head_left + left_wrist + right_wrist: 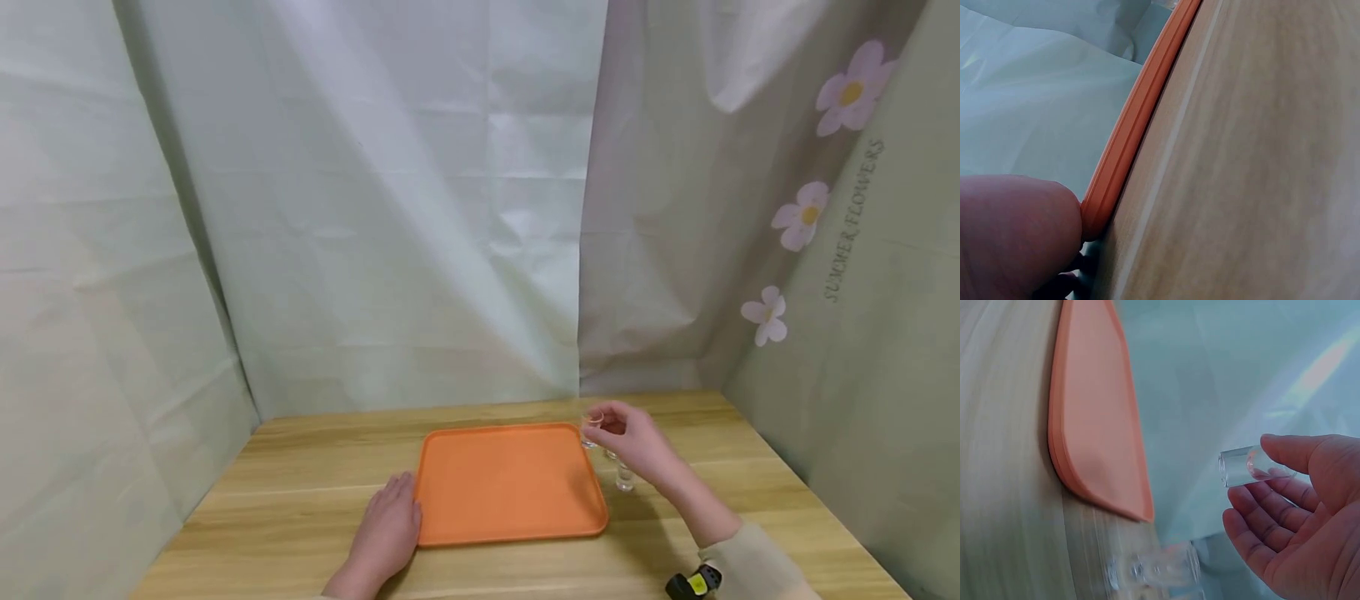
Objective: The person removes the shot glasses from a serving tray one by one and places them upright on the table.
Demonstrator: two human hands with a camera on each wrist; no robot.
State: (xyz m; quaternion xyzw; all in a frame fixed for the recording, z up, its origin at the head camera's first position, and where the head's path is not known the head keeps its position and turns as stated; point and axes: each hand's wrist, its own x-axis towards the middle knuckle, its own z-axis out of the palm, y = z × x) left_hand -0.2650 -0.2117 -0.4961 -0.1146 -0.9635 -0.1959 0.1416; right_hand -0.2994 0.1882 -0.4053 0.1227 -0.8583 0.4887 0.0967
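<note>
My right hand (637,446) pinches a small clear shot glass (1238,465) between thumb and fingers, raised above the table. In the head view, that glass is near the far right corner of an orange tray (510,487). Lower down in the right wrist view, more clear shot glasses (1160,567) stand on the table, one partly cut off by the frame. My left hand (386,521) lies at the tray's left side with extended fingers. In the left wrist view, part of that hand (1019,231) touches the tray's outer edge (1132,137).
A wooden table (300,467) bears the tray and glasses. Pale cloth curtains (420,208) stand behind and on both sides, with printed flowers (801,217) on the right. A dark strap with a yellow patch (697,582) is at my right sleeve.
</note>
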